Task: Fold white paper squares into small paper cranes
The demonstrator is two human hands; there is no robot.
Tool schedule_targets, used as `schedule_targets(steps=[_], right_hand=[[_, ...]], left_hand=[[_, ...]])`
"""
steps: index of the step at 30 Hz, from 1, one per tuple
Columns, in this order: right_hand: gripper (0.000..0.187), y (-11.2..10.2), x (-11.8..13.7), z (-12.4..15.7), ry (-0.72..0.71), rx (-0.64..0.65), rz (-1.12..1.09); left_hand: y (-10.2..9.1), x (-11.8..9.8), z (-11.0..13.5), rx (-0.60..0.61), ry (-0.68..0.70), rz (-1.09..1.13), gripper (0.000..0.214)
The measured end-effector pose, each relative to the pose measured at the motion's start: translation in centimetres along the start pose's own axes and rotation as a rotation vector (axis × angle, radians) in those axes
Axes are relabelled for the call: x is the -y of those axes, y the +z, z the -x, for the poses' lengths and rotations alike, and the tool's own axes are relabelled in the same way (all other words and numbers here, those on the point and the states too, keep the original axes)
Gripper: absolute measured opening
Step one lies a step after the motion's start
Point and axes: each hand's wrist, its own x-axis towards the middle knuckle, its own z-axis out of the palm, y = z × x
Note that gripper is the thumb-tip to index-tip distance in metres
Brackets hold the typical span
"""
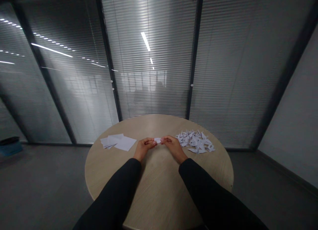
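Over the middle of the round table, a small piece of white paper [157, 141] is stretched between my two hands. My left hand [144, 147] pinches its left end, while my right hand [173, 147] grips the right end. The paper looks small and folded, though its exact shape is too small to make out. To the left of my left hand lie several flat sheets of white paper [125, 143], partly overlapping. Close beside my right hand spreads a heap of small folded white paper pieces [197, 142].
The round wooden table [159, 187] stands in front of glass partitions with closed blinds [154, 97]. A blue bin [11, 147] with a dark rim sits on the floor at far left. A pale wall [298, 124] rises on the right.
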Motion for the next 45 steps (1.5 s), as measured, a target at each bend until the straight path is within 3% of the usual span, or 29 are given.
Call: schedule_targets(steps=[7, 12, 22, 27, 37, 45], right_hand=[[0.027, 0.0, 0.4, 0.2, -0.039, -0.007, 0.049], [0.028, 0.0, 0.7, 0.4, -0.031, 0.03, 0.075], [0.024, 0.3, 1.0, 0.7, -0.009, 0.095, 0.086], [0.021, 0.5, 0.8, 0.7, -0.036, 0.119, 0.091], [0.02, 0.2, 1.0, 0.7, -0.079, 0.06, 0.134], [0.022, 0.6, 0.7, 0.6, -0.037, 0.11, 0.049]], left_hand=[[0.5, -0.2, 0.6, 0.017, -0.086, 0.086, 0.042], [0.5, -0.5, 0.7, -0.025, -0.062, 0.058, 0.041], [0.1, -0.6, 0.1, -0.099, 0.086, -0.277, 0.03], [0.2, -0.8, 0.6, -0.065, 0.201, -0.467, 0.024], [0.2, 0.1, 0.1, 0.007, 0.107, -0.266, 0.042], [0.0, -0.4, 0.2, -0.01, 0.186, -0.397, 0.033]])
